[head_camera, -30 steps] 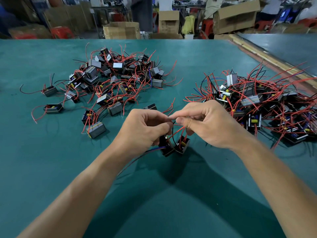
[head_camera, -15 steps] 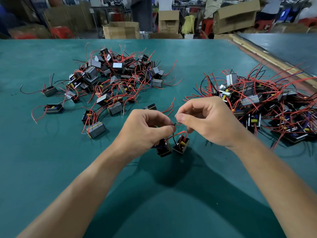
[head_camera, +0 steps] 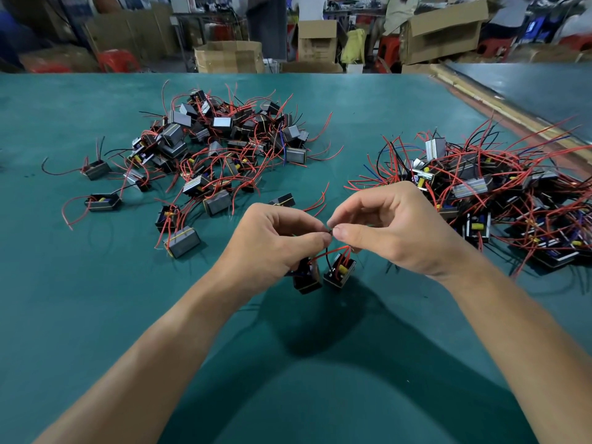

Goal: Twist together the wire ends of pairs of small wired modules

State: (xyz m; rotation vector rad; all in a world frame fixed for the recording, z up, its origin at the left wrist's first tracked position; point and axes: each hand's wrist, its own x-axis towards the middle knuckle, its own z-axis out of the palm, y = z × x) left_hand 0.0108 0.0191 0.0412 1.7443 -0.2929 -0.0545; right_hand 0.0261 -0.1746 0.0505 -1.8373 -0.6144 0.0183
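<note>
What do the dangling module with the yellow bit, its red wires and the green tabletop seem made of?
Module: black casing, matte, probably moulded plastic. Red wires: smooth, flexible coating, likely plastic insulation; core hidden. Tabletop: green, glare-free covering, perhaps rubber mat or felt.

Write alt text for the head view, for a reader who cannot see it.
The left hand and right hand pinch wire ends together over a green table, two small modules just below. A left pile and a right pile of red-wired modules lie beyond.

No legible text; cardboard boxes (head_camera: 315,40) perhaps printed, too blurred.
</note>
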